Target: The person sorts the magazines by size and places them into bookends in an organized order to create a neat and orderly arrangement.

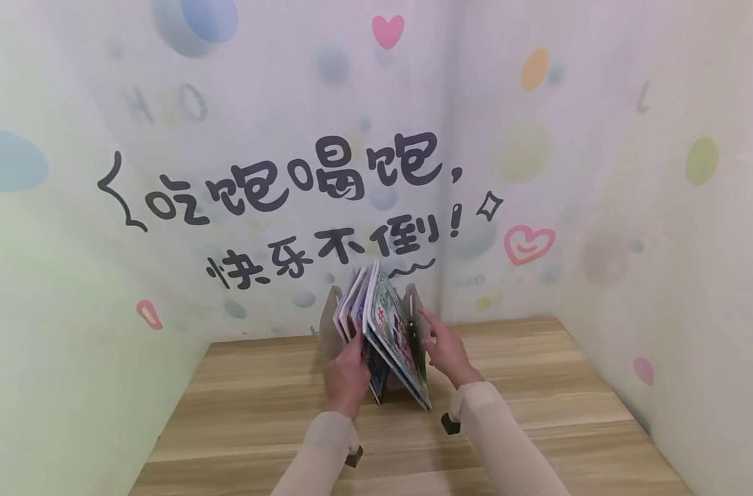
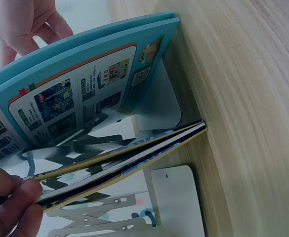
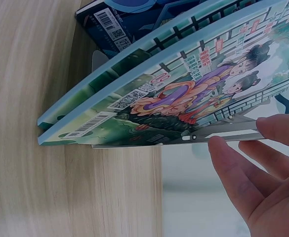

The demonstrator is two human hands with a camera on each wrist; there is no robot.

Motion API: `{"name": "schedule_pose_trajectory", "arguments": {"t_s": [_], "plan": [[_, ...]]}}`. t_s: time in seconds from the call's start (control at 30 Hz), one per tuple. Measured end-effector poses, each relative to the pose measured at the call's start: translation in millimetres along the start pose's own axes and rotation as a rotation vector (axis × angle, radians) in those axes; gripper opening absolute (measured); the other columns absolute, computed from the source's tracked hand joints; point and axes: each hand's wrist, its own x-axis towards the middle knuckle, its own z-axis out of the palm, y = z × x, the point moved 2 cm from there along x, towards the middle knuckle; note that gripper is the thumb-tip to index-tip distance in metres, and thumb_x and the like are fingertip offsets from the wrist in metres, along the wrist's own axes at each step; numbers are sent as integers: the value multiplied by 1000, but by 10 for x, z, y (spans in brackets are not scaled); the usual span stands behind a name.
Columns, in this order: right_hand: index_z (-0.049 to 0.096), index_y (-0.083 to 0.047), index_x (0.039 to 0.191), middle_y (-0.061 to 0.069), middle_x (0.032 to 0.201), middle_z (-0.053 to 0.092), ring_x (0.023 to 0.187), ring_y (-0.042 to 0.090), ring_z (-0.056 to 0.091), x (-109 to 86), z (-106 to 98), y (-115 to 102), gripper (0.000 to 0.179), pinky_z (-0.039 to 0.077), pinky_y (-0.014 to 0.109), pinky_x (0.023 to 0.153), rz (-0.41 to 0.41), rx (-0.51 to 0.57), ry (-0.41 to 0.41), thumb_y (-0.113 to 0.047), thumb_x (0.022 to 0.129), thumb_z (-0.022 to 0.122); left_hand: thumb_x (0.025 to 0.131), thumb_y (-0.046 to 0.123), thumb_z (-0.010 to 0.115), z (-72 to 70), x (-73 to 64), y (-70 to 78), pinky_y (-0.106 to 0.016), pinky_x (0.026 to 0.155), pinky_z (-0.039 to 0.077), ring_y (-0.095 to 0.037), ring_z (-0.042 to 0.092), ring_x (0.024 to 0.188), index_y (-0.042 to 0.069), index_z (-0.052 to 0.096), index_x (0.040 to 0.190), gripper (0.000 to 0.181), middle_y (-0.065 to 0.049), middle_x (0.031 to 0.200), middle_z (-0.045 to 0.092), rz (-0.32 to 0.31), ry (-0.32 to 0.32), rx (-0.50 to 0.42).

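Observation:
An expandable metal bookend (image 2: pixel 176 197) with a crisscross lattice (image 2: pixel 104 212) stands on the table, its grey end panels (image 1: pixel 331 324) either side of several thin books. My left hand (image 1: pixel 347 379) pinches the edge of the dark thin books (image 2: pixel 119 170) on the left between thumb and fingers. To their right, two light-blue-edged illustrated books (image 3: pixel 193 94) lean at a slant, lower corners on the wood. My right hand (image 1: pixel 448 351) is at the right end of the bookend, thumb and index fingertip on either side of its metal strip (image 3: pixel 233 131).
The wood-grain table (image 1: pixel 252 413) meets a pale printed wall (image 1: pixel 277 89) close behind the bookend. More printed wall panels rise on the left and right sides. A dark wrist device (image 1: pixel 450 423) hangs under the right sleeve.

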Motion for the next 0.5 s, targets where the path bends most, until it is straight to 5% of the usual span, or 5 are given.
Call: {"name": "schedule_pose_trajectory", "arguments": {"t_s": [0.23, 0.5], "plan": [[35, -33, 150, 27, 135, 51, 106, 40, 60, -2, 17, -14, 68, 55, 32, 54, 14, -7, -11, -3, 94, 59, 84, 7, 72, -81, 44, 8, -41, 42, 46, -28, 62, 54, 11, 67, 115, 32, -11, 75, 69, 40, 15, 14], [35, -33, 150, 27, 135, 51, 106, 40, 60, 15, 15, 2, 67, 55, 32, 54, 6, 7, -6, -3, 95, 59, 81, 4, 76, -77, 38, -49, -39, 53, 53, -25, 67, 69, 9, 67, 118, 38, -8, 89, 71, 85, 36, -58]]}}
